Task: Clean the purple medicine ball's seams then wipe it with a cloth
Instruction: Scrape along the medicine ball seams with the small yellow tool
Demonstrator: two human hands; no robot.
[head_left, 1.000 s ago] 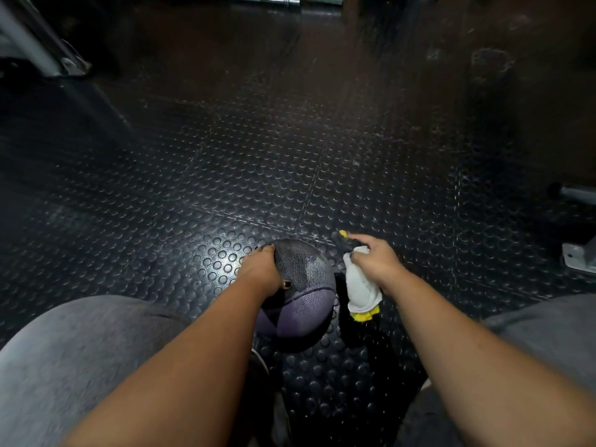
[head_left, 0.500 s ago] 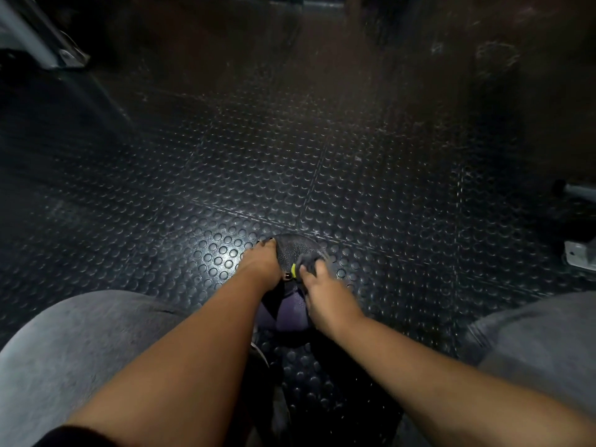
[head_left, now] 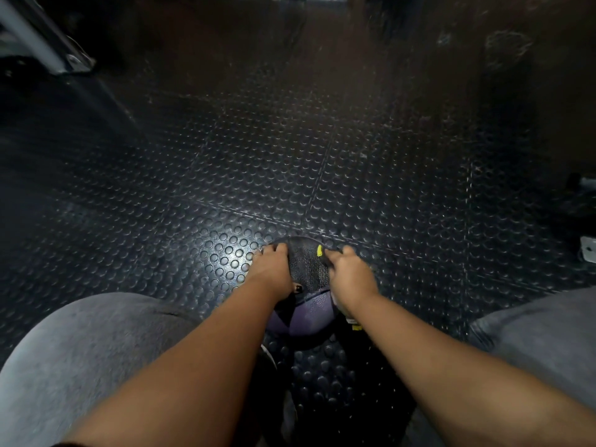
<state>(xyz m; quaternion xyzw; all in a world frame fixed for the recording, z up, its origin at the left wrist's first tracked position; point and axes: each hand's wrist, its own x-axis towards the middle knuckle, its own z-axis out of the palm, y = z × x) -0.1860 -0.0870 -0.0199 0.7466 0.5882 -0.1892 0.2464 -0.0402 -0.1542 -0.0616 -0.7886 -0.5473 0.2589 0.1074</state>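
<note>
The purple medicine ball (head_left: 306,314) rests on the floor (head_left: 290,156). My left hand (head_left: 271,272) curls round its left side, and my right hand (head_left: 350,275) clamps a yellow-tipped tool (head_left: 319,251) on its top. Pressing hard could roll it from my hold.

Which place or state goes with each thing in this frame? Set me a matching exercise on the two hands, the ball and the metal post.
Things:
1. left hand
2. right hand
3. medicine ball
4. metal post

Places or states:
A. at the top left edge of the view
B. grips a yellow-tipped tool
C. lies on the studded floor
D. holds the ball's left side

Pairs: 1-D, 2-B, 3-C, 4-A
</note>
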